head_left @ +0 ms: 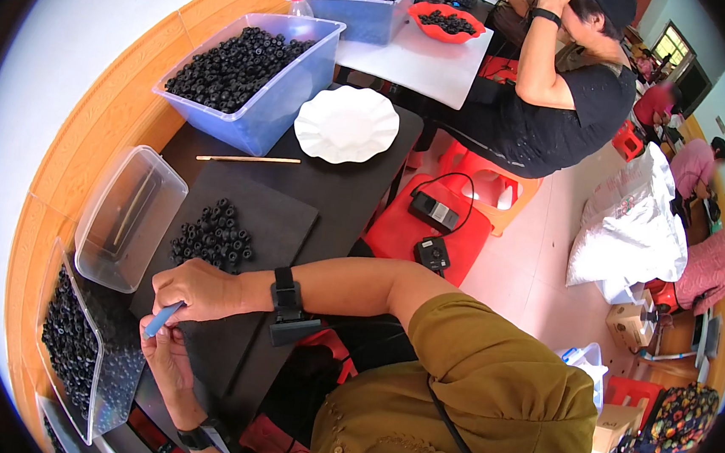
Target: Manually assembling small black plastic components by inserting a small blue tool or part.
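My right hand is closed around a short blue handle-like tool above the near end of the dark table. Right below it, my left hand has its fingers pinched together close to the tool's lower end. What sits between those fingertips is too small to make out. Just beyond my right hand, a pile of small black ring-shaped parts lies on a dark board. A clear bin full of similar black parts stands beside my left hand.
An empty clear tub lies by the wall. Farther off are a blue-tinted bin of black parts, a white scalloped plate and a thin wooden stick. A seated co-worker is beyond, near a red bowl. Red stools stand alongside.
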